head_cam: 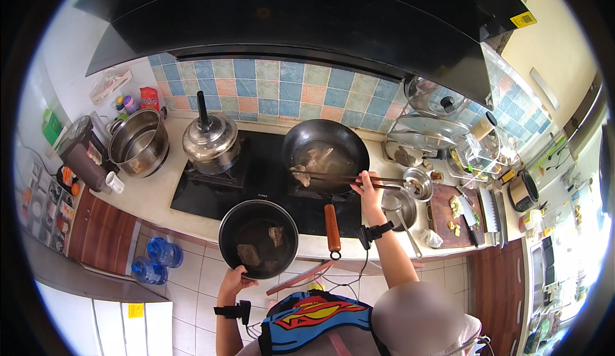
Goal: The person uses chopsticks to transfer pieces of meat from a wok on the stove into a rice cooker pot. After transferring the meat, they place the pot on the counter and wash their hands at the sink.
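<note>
My left hand (pixel 235 281) grips the near rim of a black pot (pixel 259 219), held in front of the counter's edge. Inside it are several dark pieces of meat (pixel 248 254). Long wooden chopsticks (pixel 336 177) are in my right hand (pixel 369 190), reaching leftward across a black wok (pixel 346 142) on the right burner. Their tips meet a piece of meat (pixel 301 177) at the wok's left side; whether they pinch it I cannot tell. Cloudy liquid and more meat lie in the wok. Its wooden handle (pixel 332 228) points toward me.
A lidded metal pot (pixel 210 140) stands on the left burner of the black cooktop (pixel 202 200). On the right are metal bowls (pixel 418 183), a ladle (pixel 408 233) and a cutting board (pixel 439 207) with a knife (pixel 470 221). The range hood (pixel 288 15) overhangs the back.
</note>
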{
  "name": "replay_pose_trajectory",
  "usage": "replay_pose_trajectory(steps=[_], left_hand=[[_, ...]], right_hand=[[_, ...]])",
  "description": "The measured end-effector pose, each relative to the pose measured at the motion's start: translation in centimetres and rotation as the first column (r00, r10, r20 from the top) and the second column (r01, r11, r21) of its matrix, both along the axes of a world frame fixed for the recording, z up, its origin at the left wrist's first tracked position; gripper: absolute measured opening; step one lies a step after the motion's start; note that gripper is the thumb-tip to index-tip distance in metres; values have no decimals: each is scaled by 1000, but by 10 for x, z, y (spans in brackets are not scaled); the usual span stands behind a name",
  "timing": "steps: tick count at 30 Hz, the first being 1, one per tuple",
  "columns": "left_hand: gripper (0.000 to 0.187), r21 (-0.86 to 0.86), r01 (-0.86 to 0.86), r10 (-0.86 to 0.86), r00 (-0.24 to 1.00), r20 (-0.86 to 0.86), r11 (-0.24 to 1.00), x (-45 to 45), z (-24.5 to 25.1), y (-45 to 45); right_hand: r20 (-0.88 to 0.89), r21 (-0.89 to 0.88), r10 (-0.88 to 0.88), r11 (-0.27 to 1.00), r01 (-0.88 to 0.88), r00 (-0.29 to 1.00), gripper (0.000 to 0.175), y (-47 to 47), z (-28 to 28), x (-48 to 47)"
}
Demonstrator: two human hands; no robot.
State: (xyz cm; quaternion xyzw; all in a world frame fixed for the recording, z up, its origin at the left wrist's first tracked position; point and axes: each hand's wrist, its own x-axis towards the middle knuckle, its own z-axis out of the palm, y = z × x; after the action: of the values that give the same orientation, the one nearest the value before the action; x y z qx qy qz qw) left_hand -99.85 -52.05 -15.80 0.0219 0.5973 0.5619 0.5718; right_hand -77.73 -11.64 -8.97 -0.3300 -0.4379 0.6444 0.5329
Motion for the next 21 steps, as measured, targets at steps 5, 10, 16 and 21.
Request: replay_pose_trajectory(steps=[5, 10, 16, 21], left_hand=[[38, 10, 12, -12, 1000, -3, 1000, 0, -1, 0], [40, 26, 28, -28, 1000, 2, 999, -1, -2, -1], [40, 26, 32, -32, 999, -9, 999, -2, -5, -1], [41, 34, 31, -31, 1000, 4, 999, -3, -6, 0]], right_hand=[[15, 3, 14, 1000, -15, 1000, 17, 1, 4, -1], [25, 11, 18, 1000, -18, 1000, 17, 2, 2, 2], [22, -41, -19, 999, 20, 1000, 16, 4, -2, 11], [-30, -119, -14, 993, 10, 999, 15, 9, -6, 19]])
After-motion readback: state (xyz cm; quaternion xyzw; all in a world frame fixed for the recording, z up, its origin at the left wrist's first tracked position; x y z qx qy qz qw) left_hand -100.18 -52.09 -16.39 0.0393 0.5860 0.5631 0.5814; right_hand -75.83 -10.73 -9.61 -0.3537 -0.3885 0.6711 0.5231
